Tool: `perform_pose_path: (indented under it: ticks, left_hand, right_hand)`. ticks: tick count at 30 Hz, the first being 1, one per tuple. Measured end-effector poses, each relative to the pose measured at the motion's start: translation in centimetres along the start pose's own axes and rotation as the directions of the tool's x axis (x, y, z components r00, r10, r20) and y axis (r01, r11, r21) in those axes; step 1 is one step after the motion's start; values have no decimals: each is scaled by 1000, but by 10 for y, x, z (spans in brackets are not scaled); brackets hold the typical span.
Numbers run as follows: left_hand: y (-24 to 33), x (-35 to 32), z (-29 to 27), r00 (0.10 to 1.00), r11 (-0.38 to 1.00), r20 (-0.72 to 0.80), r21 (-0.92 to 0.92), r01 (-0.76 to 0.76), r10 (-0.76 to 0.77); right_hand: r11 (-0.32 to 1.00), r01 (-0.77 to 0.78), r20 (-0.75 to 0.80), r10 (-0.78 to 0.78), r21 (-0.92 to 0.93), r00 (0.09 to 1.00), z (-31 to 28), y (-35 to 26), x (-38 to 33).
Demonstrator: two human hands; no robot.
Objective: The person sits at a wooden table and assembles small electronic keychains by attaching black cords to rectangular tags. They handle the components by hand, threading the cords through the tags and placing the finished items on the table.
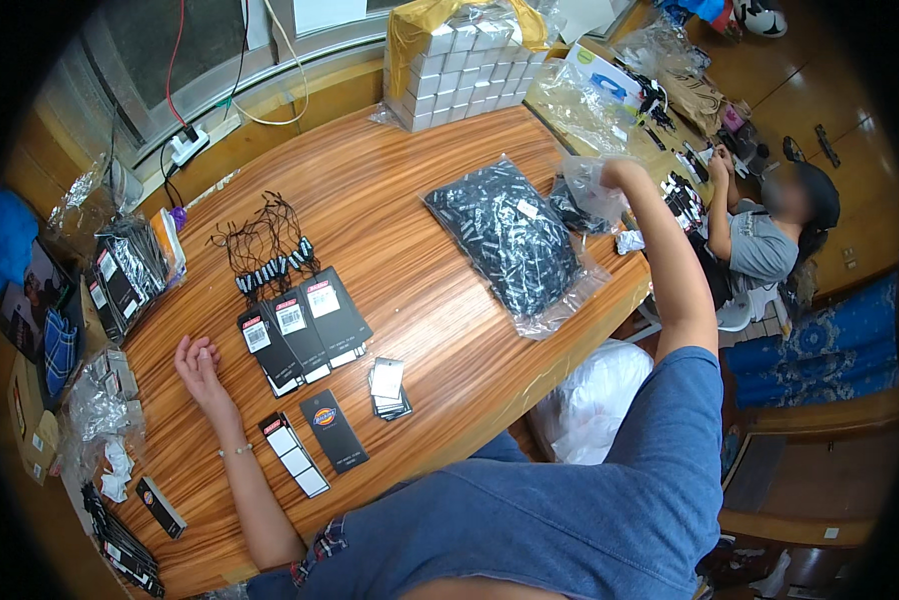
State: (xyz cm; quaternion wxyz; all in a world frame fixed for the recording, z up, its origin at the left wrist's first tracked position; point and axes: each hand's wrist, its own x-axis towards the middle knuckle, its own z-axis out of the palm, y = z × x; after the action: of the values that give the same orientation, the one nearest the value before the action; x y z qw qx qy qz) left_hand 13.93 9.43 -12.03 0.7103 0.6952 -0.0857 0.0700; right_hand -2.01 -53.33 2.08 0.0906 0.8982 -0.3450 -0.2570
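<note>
My left hand (200, 368) lies on the wooden table with its fingers apart and nothing in it. Beside it are black hang tags (295, 330) with white stickers, overlapping in a row, and a bundle of black cords (270, 255) with small dark fasteners. My right hand (624, 176) is at the far right edge, its fingers bent down on a clear plastic bag (582, 185) with black contents; the fingertips are partly hidden. Left of that bag is a large clear bag (505, 240) full of small black pieces. Nearer me lie a black tag (334, 430), a white-panelled tag (295, 457) and a small card stack (390, 388).
White boxes (460, 75) in yellow wrap stand at the back. Packed black tags (125, 280) and crumpled plastic (100, 400) line the left edge. A co-worker (760, 235) sits at a cluttered table on the right. A white bag (595, 400) is beside my table.
</note>
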Motion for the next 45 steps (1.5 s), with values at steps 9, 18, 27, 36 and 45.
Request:
perform_pose_path:
  ticks: [9, 18, 27, 36, 45]
  left_hand:
    - [-14, 3, 9, 997, 997, 55, -61, 52, -48]
    - [-12, 2, -12, 1000, 998, 19, -54, 21, -20]
    - [-5, 0, -9, 999, 1000, 28, -10, 23, -23]
    - [-9, 3, -10, 999, 999, 36, -27, 23, -22]
    - [-7, 2, -5, 998, 999, 29, -21, 49, -48]
  right_hand:
    - [955, -132, -307, 213, 266, 927, 96, 64, 108]
    - [770, -144, 94, 110, 621, 990, 69, 39, 93]
    - [813, -127, 68, 108, 568, 992, 71, 30, 73]
    - [913, -46, -41, 69, 406, 997, 25, 24, 20]
    - [953, 117, -11, -118, 281, 993, -57, 18, -22]
